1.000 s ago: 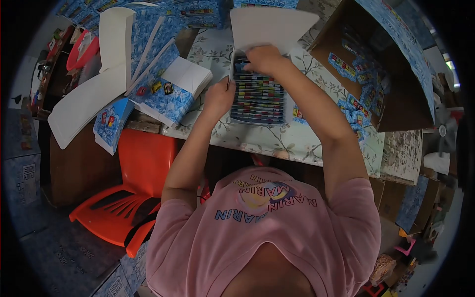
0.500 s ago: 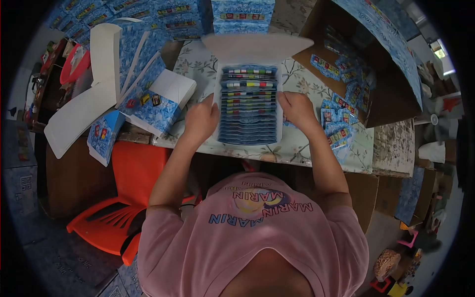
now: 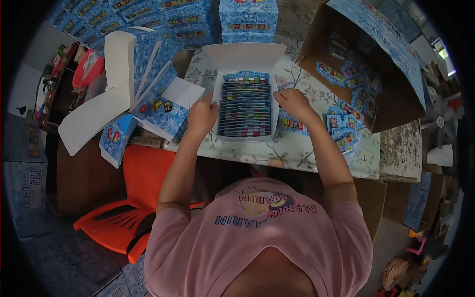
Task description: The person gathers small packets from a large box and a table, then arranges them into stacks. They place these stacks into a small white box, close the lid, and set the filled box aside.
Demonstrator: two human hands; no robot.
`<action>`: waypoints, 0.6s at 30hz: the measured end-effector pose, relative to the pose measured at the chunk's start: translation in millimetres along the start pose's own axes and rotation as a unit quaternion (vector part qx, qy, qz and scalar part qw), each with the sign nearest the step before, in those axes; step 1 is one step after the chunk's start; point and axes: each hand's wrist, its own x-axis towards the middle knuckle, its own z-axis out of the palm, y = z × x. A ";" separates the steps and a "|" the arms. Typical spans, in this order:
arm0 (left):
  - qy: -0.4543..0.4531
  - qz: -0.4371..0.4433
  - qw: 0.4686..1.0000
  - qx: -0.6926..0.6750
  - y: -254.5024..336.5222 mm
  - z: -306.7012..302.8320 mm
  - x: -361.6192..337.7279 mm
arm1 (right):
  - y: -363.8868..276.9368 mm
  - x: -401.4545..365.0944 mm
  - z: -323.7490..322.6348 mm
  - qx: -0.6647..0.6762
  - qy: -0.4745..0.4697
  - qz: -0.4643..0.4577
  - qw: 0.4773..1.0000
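A white box (image 3: 251, 54) with its lid raised at the far side sits on the flowered tablecloth in front of me. Inside it stands a row of blue packets (image 3: 246, 106) with colourful strips, packed front to back. My left hand (image 3: 202, 116) is at the box's left side with its fingers curled in, and my right hand (image 3: 295, 105) is curled at the right side. Both seem to pinch the side walls; the fingertips are partly hidden. Loose blue packets (image 3: 293, 122) lie right of the box, partly behind my right wrist.
Flat blue-and-white cartons (image 3: 101, 111) lie at the left. A large open cardboard box (image 3: 396, 94) holding packets is at the right, near more loose packets (image 3: 341, 121). Stacked blue boxes (image 3: 247, 22) stand behind. A red chair (image 3: 143, 173) is at the near left.
The box lid, blurred and tilted earlier, now stands more upright. The packets sit more evenly, their coloured strips showing along the whole row. The whole view has shifted slightly.
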 end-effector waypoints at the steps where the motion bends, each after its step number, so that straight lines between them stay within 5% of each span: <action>1: -0.006 -0.005 1.000 0.001 -0.6 0.8 -9.0 | -2.8 -4.3 3.1 0.002 -0.007 0.003 1.000; 3: 0.097 0.055 0.993 0.026 5.9 -0.1 -9.2 | -12.3 2.2 -1.7 -0.143 0.112 -0.050 0.982; 4: 0.096 0.054 0.994 0.026 11.9 0.6 -9.7 | -17.4 5.5 -2.7 -0.143 0.110 -0.050 0.982; 6: 0.167 0.221 0.961 -0.001 26.6 5.2 -13.3 | -28.4 17.1 -0.3 -0.061 0.188 -0.181 0.963; 9: 0.086 0.310 0.945 0.057 36.6 29.6 -3.3 | -28.6 55.9 28.7 -0.081 0.218 -0.272 0.934; 13: 0.060 0.276 0.955 0.086 31.9 49.6 22.1 | -25.8 84.0 48.2 -0.147 0.201 -0.235 0.940; 16: 0.056 0.264 0.958 0.102 34.7 45.3 33.8 | -28.1 87.6 39.8 -0.240 0.092 -0.233 0.938; 18: 0.010 0.197 0.968 0.158 41.2 38.9 40.7 | -32.4 82.0 21.7 -0.200 0.235 -0.276 0.910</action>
